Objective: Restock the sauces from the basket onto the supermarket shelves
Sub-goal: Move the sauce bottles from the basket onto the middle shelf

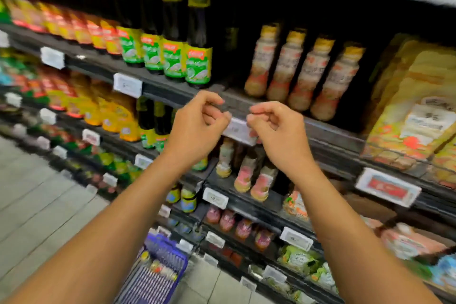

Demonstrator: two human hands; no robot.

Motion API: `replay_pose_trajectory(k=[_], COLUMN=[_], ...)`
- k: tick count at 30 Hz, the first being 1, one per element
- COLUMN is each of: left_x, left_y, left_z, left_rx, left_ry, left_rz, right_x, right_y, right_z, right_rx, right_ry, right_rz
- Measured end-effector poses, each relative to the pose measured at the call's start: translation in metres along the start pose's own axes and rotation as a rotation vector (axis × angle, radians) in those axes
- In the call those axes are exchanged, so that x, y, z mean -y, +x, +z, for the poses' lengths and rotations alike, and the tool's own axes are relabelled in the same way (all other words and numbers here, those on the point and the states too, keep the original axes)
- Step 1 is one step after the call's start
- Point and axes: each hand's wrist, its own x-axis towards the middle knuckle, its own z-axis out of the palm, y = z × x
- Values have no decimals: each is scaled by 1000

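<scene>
The shelves (172,92) fill most of the frame and look largely stocked: dark bottles (197,66) upper centre, pale dressing bottles (303,74) to their right with a gap between the two groups. The basket (160,269) sits on the floor at bottom centre, with a few items inside, so restocking seems unfinished. Both arms reach to mid-frame. The left hand (197,126) and right hand (276,128) hover near a price tag (238,131) on the shelf edge, fingers curled loosely; neither appears to grip a sauce.
</scene>
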Motion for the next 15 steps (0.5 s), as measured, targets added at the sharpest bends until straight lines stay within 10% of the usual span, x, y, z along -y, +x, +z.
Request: replay_pose_trajectory(k=[15], left_x=[176], left_y=[-114], left_z=[-156], left_rx=[-284], left_ry=[82], left_rz=[-532], right_x=[-64], right_y=[-30], right_z=[251], right_rx=[549], right_ry=[170], right_rz=[192])
